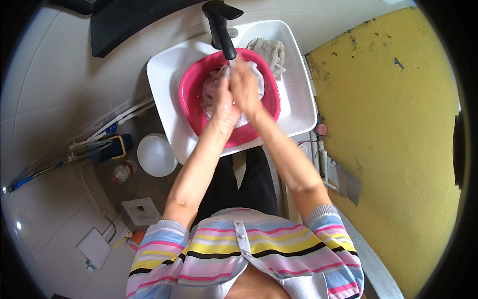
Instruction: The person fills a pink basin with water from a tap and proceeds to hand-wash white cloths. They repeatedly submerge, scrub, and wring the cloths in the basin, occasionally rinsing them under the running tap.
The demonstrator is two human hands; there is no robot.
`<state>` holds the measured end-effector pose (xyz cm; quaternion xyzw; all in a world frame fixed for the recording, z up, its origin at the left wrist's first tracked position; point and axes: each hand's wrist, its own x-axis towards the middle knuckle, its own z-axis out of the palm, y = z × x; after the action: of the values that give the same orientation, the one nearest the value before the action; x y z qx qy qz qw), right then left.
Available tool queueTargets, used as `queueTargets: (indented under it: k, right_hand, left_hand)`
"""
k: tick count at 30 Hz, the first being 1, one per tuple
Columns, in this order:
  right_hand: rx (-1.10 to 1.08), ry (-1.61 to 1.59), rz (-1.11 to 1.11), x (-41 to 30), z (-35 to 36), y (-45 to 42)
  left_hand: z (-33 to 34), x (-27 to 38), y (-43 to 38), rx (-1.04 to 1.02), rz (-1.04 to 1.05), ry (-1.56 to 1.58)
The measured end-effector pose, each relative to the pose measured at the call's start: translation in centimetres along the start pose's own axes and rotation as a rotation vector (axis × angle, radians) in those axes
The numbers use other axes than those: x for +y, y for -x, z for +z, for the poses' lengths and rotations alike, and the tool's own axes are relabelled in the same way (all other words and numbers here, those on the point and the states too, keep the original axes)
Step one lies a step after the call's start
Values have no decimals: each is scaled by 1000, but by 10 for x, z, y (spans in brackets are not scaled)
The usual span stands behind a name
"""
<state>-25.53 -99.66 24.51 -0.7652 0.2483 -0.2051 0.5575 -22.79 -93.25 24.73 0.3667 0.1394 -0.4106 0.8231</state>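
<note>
A pink plastic basin (189, 112) stands in a white washbasin (160, 71), under a black faucet (226, 41) that runs water. Pale wet cloth (211, 88) lies in the basin. Above it my left hand (225, 104) and my right hand (244, 84) are pressed together under the stream, palms facing and blurred by motion. Whether anything is between the palms cannot be told. A grey cloth (269, 54) lies in the washbasin, right of the pink basin.
White pipes (123, 116) run along the left wall. On the floor at left are a white bucket (157, 155), a plastic bottle (124, 171) and a squat toilet (141, 211). A peeling yellow wall (384, 93) rises at right.
</note>
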Motion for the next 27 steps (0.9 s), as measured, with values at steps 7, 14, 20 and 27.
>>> queueTargets:
  k: [7,14,20,27]
  right_hand:
    - [-13,-176,-177,-10,24,37]
    - [175,-27,-73,16,5,-11]
    - [-69,-93,-61,1,21,12]
    - [76,-412,218,9,-12,-21]
  left_hand:
    - [-23,20,-28,-198,96,-104]
    - [9,2,7,-107,115,-40]
    - [-32,11,-27,-125,85,13]
    - [-9,22,3,-57,149,-218]
